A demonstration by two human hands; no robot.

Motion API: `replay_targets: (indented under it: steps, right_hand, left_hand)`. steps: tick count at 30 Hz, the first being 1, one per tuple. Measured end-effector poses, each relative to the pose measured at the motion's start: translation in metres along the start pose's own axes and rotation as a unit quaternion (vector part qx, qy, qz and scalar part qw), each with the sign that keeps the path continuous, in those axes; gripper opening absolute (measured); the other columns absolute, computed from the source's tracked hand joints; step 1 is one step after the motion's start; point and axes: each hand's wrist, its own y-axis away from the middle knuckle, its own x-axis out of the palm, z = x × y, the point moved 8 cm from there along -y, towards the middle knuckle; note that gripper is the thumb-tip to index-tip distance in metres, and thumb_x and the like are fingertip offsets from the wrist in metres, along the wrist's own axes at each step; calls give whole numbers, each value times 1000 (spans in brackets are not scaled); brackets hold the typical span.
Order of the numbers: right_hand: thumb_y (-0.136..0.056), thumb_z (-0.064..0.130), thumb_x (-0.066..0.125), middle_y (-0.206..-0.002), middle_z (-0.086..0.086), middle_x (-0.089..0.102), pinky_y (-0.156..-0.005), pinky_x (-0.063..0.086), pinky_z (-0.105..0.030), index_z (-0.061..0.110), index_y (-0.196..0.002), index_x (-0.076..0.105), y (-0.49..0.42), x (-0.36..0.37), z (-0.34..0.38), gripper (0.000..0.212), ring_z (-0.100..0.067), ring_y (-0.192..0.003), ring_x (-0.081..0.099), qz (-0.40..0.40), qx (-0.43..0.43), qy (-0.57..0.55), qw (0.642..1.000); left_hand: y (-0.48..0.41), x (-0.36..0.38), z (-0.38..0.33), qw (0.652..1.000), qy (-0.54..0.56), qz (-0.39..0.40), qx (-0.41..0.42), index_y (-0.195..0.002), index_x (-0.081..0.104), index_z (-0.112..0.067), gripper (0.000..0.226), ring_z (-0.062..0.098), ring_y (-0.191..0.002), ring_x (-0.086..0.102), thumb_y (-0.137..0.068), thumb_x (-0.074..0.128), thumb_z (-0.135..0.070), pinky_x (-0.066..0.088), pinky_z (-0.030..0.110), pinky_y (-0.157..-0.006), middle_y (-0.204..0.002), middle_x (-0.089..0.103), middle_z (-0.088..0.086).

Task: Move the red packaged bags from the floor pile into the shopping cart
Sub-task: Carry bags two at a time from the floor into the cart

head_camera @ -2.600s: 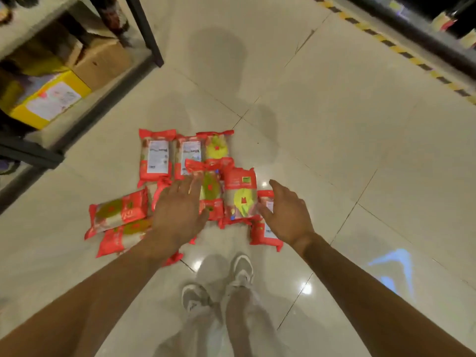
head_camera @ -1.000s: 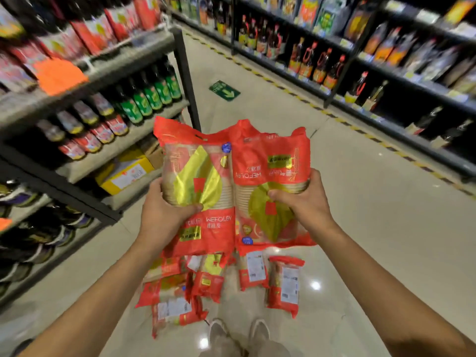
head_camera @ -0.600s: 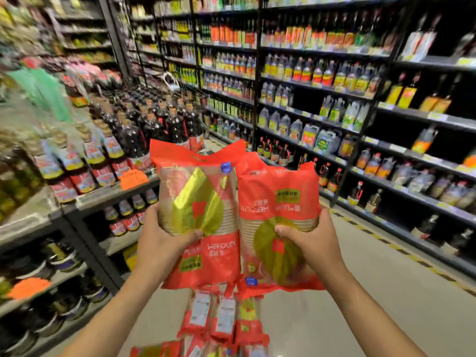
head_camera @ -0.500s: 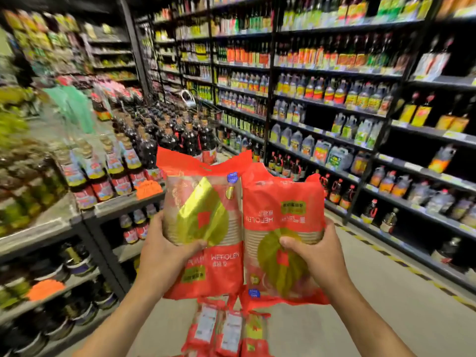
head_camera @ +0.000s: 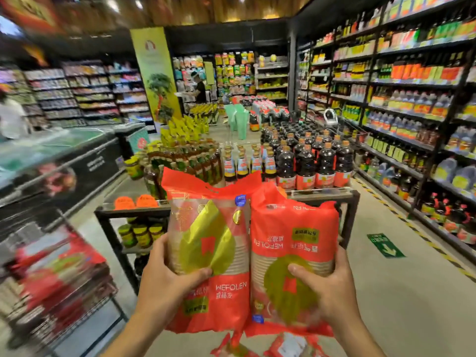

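Observation:
I hold two red packaged bags upright, side by side, at chest height. My left hand (head_camera: 164, 287) grips the left bag (head_camera: 213, 240), thumb across its yellow leaf print. My right hand (head_camera: 324, 289) grips the right bag (head_camera: 293, 235), whose print reads upside down. Below them, the tops of more red bags of the floor pile (head_camera: 286, 343) show at the bottom edge. At the far left, blurred, the wire shopping cart (head_camera: 77, 313) holds several red bags (head_camera: 59, 274).
A low black display rack (head_camera: 350, 202) of dark sauce bottles stands straight ahead. Tall stocked shelves (head_camera: 412, 112) line the right side of the aisle. A chest freezer (head_camera: 64, 161) runs along the left. A person (head_camera: 199, 90) stands far back.
Both hands lifted two bags off the floor pile. My view then rose and swung left, so the pile dropped to the bottom edge and the cart came in at the left.

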Motion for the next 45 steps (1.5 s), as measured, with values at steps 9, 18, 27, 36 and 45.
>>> replay_targets:
  steps: [9, 18, 27, 36, 45]
  right_hand:
    - [-23, 54, 96, -104, 4, 76, -88, 59, -51, 35, -118, 57, 67, 196, 27, 105, -19, -94, 73, 203, -8, -7, 979]
    - [-51, 30, 100, -110, 4, 70, -87, 59, -49, 35, -114, 53, 200, 342, 64, 79, -18, -98, 70, 331, -51, -5, 942]
    - [-58, 25, 99, -109, 11, 69, -89, 59, -50, 45, -108, 52, 331, 452, 80, 71, -12, -98, 70, 392, -93, 3, 915]
    - [-43, 50, 93, -115, 10, 68, -88, 60, -48, 36, -127, 52, 389, 545, 78, 95, -12, -102, 70, 429, -86, 1, 899]
    - [-60, 25, 98, -107, 10, 69, -88, 60, -45, 41, -110, 52, 400, 675, 57, 69, -8, -94, 69, 470, -82, -22, 879]
  left_hand:
    - [74, -203, 8, 976, -60, -210, 0, -111, 56, -38, 88, -3, -88, 68, -30, 88, -53, 55, 37, -83, -105, 72, -13]
    - [167, -382, 29, 942, -66, -328, -25, -125, 52, -33, 102, 9, -99, 70, -33, 92, -50, 58, 44, -89, -114, 69, -12]
    - [251, -526, 46, 918, -64, -391, -30, -133, 49, -28, 98, 13, -103, 67, -50, 101, -29, 57, 39, -85, -121, 66, -7]
    - [267, -614, 73, 895, -85, -435, -44, -126, 48, -32, 83, 10, -103, 65, -60, 97, -20, 56, 38, -86, -118, 64, -10]
    - [221, -698, 104, 871, -137, -466, -81, -134, 46, -32, 88, 11, -104, 63, -61, 95, -30, 58, 40, -85, -122, 62, -10]
